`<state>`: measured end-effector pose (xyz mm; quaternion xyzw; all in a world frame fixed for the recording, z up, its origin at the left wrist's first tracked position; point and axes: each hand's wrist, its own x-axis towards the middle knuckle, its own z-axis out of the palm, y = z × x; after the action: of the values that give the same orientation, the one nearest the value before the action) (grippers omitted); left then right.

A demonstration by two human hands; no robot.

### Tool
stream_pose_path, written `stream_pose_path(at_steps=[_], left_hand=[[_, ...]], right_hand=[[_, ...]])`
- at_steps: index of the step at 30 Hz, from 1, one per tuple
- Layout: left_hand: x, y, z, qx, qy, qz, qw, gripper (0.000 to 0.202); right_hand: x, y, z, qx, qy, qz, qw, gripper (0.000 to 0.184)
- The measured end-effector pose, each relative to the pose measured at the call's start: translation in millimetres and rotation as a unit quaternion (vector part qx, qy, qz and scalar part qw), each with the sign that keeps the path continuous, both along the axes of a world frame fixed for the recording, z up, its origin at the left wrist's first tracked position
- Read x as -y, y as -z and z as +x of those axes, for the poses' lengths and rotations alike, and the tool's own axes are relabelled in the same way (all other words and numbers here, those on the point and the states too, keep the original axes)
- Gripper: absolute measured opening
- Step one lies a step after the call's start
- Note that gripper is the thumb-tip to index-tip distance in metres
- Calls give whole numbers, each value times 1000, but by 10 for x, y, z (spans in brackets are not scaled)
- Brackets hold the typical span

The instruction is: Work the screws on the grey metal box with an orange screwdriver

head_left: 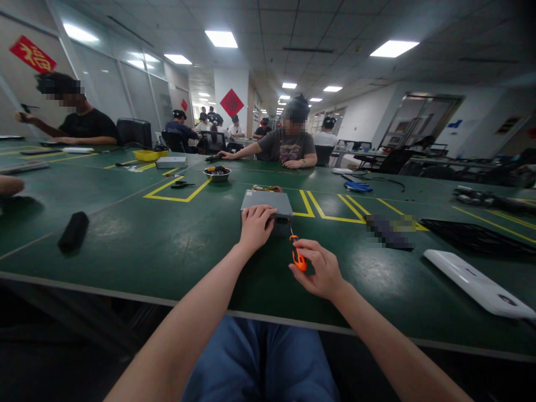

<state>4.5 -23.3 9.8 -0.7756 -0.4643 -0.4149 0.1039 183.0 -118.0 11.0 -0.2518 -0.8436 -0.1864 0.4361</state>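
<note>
A grey metal computer power supply (268, 200) sits on the green table in front of me, with coloured wires at its far side. My left hand (256, 226) grips its near left part, fingers over the top and thumb at the near face. In my right hand (320, 268) is an orange and black screwdriver (298, 258), pinched between thumb and fingers. Its thin shaft points up and away, with the tip at the right end of the power supply's near face. Whether the tip sits in a screw is too small to tell.
Across the green table (201, 262) sits a person (288, 142). A metal bowl (216, 175), a yellow tray (149, 155) and pliers (182, 184) lie farther off. A black block (73, 231) is at left; a white device (477, 282) lies at right.
</note>
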Motion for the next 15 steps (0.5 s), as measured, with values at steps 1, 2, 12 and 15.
stream_pose_path(at_steps=[1, 2, 12, 15], left_hand=[[3, -3, 0, 0, 0, 0, 1000, 27], [5, -5, -1, 1, 1, 0, 1000, 27], [-1, 4, -5, 2, 3, 9, 1000, 27], [1, -3, 0, -2, 0, 4, 1000, 27]], right_hand=[[2, 0, -9, 13, 3, -1, 1000, 27], [5, -2, -13, 34, 7, -3, 999, 25], [2, -12, 45, 32, -17, -10, 999, 31], [-12, 4, 28, 4, -6, 1, 1000, 29]])
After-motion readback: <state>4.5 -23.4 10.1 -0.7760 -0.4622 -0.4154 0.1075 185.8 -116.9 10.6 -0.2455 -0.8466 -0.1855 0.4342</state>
